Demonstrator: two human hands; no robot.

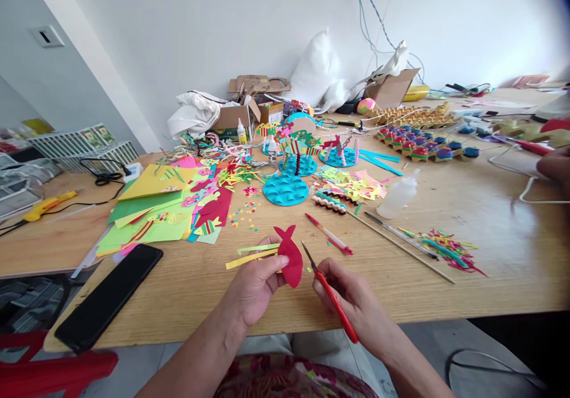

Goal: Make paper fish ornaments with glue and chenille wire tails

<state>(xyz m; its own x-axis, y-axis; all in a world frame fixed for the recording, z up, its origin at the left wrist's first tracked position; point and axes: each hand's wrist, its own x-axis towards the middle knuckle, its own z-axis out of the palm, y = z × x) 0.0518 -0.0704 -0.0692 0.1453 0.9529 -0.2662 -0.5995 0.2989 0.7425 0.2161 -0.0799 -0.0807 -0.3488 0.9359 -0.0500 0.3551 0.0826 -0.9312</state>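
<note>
A red paper fish [291, 261] is pinched between the thumb and fingers of my left hand [258, 285], its forked tail pointing up. Yellow and light green paper strips [250, 259] stick out to the left from the same hand, behind the fish. My right hand [351, 294] is closed around red-handled scissors [335, 306], whose narrow tips point up and left, just right of the fish and apart from it. Beyond the hands lies a red-capped pen [329, 234]. A round blue base [285, 189] sits farther back.
Coloured paper sheets [146, 208] and a black phone [111, 294] lie on the left. A glue bottle [399, 195], a thin stick [401, 243] and paper scraps [449, 246] are on the right. Another person's hand [554, 169] shows at the right edge.
</note>
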